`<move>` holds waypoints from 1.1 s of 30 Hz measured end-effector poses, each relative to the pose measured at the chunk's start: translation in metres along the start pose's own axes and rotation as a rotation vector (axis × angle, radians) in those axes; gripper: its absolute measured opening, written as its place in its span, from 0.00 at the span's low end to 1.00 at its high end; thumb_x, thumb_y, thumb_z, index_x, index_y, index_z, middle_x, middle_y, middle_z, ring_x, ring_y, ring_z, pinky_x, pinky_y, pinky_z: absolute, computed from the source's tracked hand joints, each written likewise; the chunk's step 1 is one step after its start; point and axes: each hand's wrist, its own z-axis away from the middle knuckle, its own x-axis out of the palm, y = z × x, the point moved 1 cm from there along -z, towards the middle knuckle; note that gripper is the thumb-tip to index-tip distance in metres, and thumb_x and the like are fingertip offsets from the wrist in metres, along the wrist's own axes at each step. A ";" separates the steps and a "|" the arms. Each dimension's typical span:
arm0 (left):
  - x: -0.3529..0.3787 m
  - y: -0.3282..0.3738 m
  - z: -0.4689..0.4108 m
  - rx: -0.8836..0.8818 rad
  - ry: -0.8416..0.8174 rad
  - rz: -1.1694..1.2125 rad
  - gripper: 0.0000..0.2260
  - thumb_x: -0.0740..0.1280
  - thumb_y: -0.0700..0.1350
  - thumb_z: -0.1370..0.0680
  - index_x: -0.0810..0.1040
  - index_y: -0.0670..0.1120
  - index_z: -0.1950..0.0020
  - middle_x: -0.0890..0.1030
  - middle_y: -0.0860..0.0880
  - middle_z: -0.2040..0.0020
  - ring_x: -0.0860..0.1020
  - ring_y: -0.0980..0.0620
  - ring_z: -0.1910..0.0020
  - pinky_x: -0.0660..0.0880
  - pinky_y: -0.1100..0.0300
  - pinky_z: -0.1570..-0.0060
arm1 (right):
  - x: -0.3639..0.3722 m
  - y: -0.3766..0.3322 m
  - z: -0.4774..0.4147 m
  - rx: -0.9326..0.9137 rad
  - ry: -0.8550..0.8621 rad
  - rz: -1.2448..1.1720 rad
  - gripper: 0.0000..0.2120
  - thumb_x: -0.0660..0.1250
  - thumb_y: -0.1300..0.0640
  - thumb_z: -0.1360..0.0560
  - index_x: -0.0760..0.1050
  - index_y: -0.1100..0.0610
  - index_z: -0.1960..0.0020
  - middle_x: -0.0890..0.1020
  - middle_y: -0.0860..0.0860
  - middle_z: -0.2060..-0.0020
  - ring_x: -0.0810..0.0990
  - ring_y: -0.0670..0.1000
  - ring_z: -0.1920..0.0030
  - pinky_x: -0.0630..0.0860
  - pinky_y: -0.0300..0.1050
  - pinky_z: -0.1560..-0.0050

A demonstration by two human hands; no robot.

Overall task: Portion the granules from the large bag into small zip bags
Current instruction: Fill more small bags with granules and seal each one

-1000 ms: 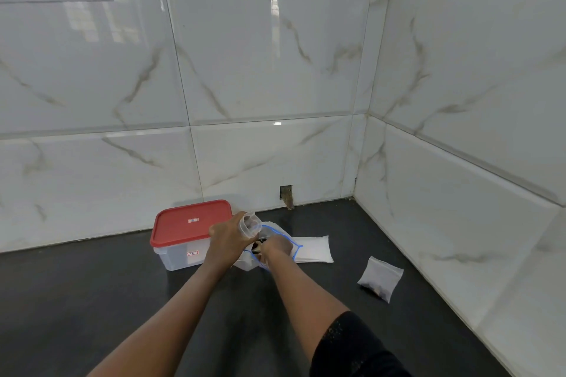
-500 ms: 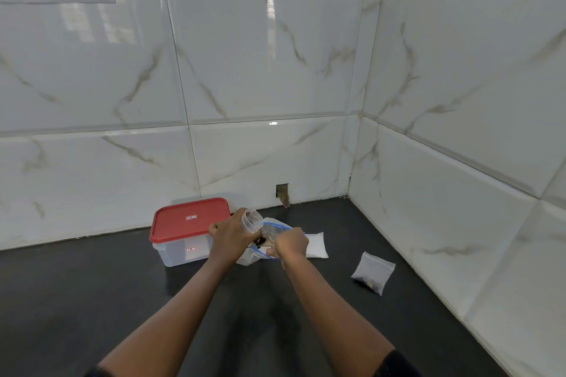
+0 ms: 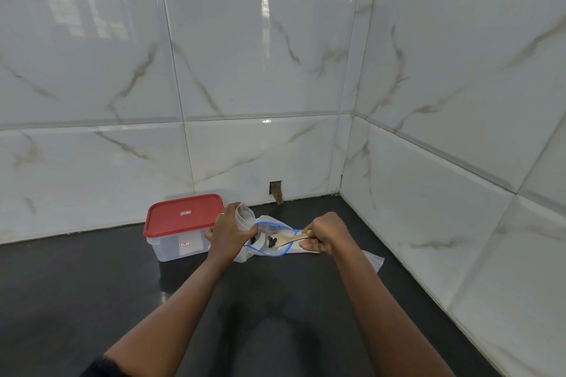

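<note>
The large clear bag (image 3: 283,249) with a blue zip rim lies open on the dark counter. My left hand (image 3: 228,234) grips a small clear zip bag (image 3: 245,217) upright, its mouth open, just left of the large bag's opening. My right hand (image 3: 324,234) holds a wooden spoon (image 3: 291,239) by its handle. The spoon's bowl sits over the large bag's mouth and carries a few dark granules (image 3: 272,241). A small filled zip bag (image 3: 372,260) lies to the right, partly hidden behind my right forearm.
A clear plastic box with a red lid (image 3: 183,214) stands at the back left, touching my left hand's side. Tiled walls meet in a corner at the back right, with a small hole (image 3: 275,190) low in the back wall. The dark counter (image 3: 92,300) stretches toward me.
My right hand has drawn back to the right, and the wooden spoon with granules now shows over the large bag's mouth. My left hand keeps the small bag upright.
</note>
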 end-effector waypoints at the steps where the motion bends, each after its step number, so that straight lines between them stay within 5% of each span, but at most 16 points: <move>1: 0.000 0.000 0.000 -0.004 -0.003 0.011 0.30 0.72 0.56 0.35 0.69 0.49 0.36 0.76 0.50 0.42 0.71 0.47 0.40 0.66 0.49 0.45 | -0.005 -0.004 0.002 -0.005 -0.020 0.020 0.12 0.55 0.72 0.24 0.78 0.72 0.54 0.79 0.63 0.63 0.80 0.53 0.74 0.80 0.40 0.73; 6: 0.000 -0.004 0.002 -0.006 -0.031 0.029 0.28 0.74 0.53 0.32 0.67 0.51 0.36 0.74 0.51 0.41 0.71 0.48 0.40 0.67 0.48 0.43 | -0.015 -0.029 0.017 -0.086 -0.062 -0.043 0.13 0.53 0.73 0.24 0.75 0.69 0.60 0.78 0.63 0.66 0.80 0.53 0.75 0.78 0.38 0.76; 11: 0.001 -0.008 0.005 -0.006 -0.099 0.075 0.31 0.73 0.58 0.37 0.68 0.51 0.37 0.74 0.51 0.42 0.72 0.48 0.42 0.70 0.45 0.42 | 0.004 -0.044 0.029 -0.188 -0.027 -0.072 0.10 0.55 0.73 0.24 0.76 0.71 0.52 0.77 0.62 0.64 0.79 0.52 0.77 0.78 0.39 0.77; 14: 0.001 -0.009 0.005 -0.015 -0.110 0.093 0.35 0.69 0.62 0.40 0.67 0.51 0.36 0.75 0.50 0.41 0.72 0.48 0.42 0.70 0.43 0.41 | 0.020 -0.044 0.033 -0.273 -0.033 0.069 0.11 0.60 0.70 0.25 0.76 0.70 0.45 0.79 0.59 0.63 0.81 0.53 0.67 0.82 0.43 0.64; 18: 0.000 -0.009 0.005 -0.021 -0.113 0.106 0.37 0.70 0.62 0.40 0.67 0.50 0.34 0.75 0.50 0.41 0.73 0.49 0.43 0.71 0.44 0.41 | 0.033 -0.041 0.037 -0.496 0.018 0.391 0.12 0.63 0.70 0.28 0.81 0.65 0.48 0.84 0.62 0.55 0.84 0.57 0.55 0.81 0.49 0.47; 23: -0.001 -0.009 0.003 -0.021 -0.100 0.083 0.38 0.68 0.65 0.41 0.68 0.50 0.35 0.76 0.50 0.41 0.74 0.49 0.43 0.72 0.44 0.42 | 0.039 -0.039 0.035 -0.634 0.045 0.512 0.11 0.62 0.67 0.23 0.81 0.62 0.46 0.84 0.59 0.53 0.84 0.54 0.55 0.80 0.39 0.49; 28: -0.002 -0.006 0.002 -0.033 -0.085 0.072 0.34 0.69 0.61 0.38 0.67 0.50 0.35 0.76 0.50 0.40 0.74 0.48 0.43 0.72 0.46 0.41 | 0.043 -0.039 0.033 -0.734 0.076 0.619 0.12 0.64 0.68 0.25 0.82 0.59 0.45 0.83 0.56 0.51 0.81 0.53 0.50 0.78 0.41 0.44; 33: -0.005 -0.002 0.002 -0.026 -0.091 0.053 0.26 0.74 0.52 0.31 0.69 0.49 0.38 0.76 0.51 0.43 0.75 0.49 0.44 0.73 0.50 0.43 | 0.027 -0.046 0.038 -0.715 0.151 0.606 0.13 0.62 0.69 0.26 0.82 0.61 0.47 0.84 0.58 0.53 0.82 0.53 0.55 0.77 0.36 0.53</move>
